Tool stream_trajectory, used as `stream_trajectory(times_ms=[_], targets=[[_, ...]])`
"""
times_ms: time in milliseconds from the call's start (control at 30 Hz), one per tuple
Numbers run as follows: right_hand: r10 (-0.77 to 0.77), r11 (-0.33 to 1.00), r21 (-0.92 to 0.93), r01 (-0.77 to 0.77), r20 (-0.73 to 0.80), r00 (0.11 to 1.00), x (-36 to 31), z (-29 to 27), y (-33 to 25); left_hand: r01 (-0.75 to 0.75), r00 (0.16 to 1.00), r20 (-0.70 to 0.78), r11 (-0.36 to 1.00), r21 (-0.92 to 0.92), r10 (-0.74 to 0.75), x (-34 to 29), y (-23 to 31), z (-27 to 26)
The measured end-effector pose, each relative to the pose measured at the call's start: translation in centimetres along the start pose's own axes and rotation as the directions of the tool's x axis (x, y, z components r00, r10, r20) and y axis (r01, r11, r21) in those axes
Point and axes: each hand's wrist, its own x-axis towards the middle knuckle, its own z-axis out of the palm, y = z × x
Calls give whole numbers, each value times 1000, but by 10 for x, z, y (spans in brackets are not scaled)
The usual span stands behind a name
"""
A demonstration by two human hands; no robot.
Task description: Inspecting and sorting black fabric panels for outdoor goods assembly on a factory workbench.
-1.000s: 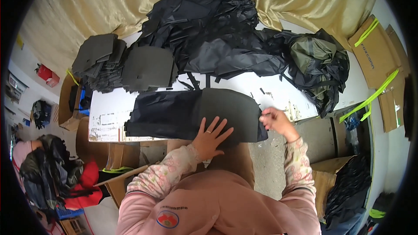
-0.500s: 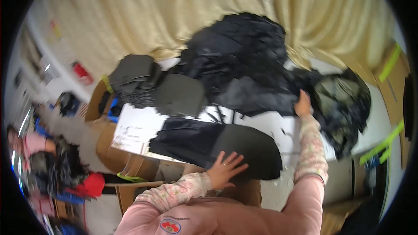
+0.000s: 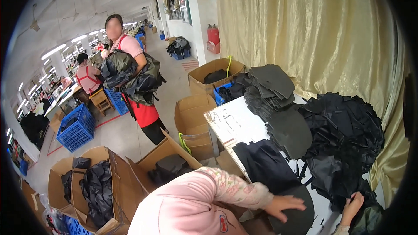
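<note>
My left hand [image 3: 285,206] lies with fingers spread on a dark grey, round-ended panel [image 3: 298,225] at the table's near edge. A black fabric piece [image 3: 263,165] adjoins that panel. At the right, my right hand [image 3: 352,205] has its fingers bent and closed on black fabric [image 3: 335,191] at the near edge of a big heap [image 3: 344,126] of black cut pieces. Beside this hand, a dark green fabric bundle [image 3: 370,221] shows in part. Stacked grey panels [image 3: 272,82] stand farther back, with more grey panels [image 3: 289,130] in front of them.
The white table [image 3: 230,119] borders a gold curtain [image 3: 270,21]. Open cardboard boxes [image 3: 193,115] stand along its left, with a box of black material [image 3: 98,191] nearer. A co-worker [image 3: 139,61] carrying dark bundles stands in the aisle, near a blue crate [image 3: 76,128].
My view has swung left, bringing the aisle and co-worker into full sight. The left hand stays spread on the grey panel. The right hand's fingers have closed on black fabric.
</note>
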Motion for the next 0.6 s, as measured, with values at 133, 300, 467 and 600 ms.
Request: stream_trajectory(times_ms=[133, 300, 467, 600], targets=[[-111, 960, 262, 100, 27, 993, 8, -55, -85, -95, 915, -380, 989, 116, 132, 48, 29, -61], [-289, 852, 443, 279, -46, 956, 17, -102, -169, -300, 871, -358, 942, 152, 335, 105, 60, -113], [-386, 778, 521, 352, -46, 921, 71, -115, -211, -131, 789, -565, 965, 228, 241, 86, 69, -192], [-302, 826, 544, 149, 203, 932, 85, -110, -182, -152, 805, -577, 988, 23, 137, 84, 82, -244]])
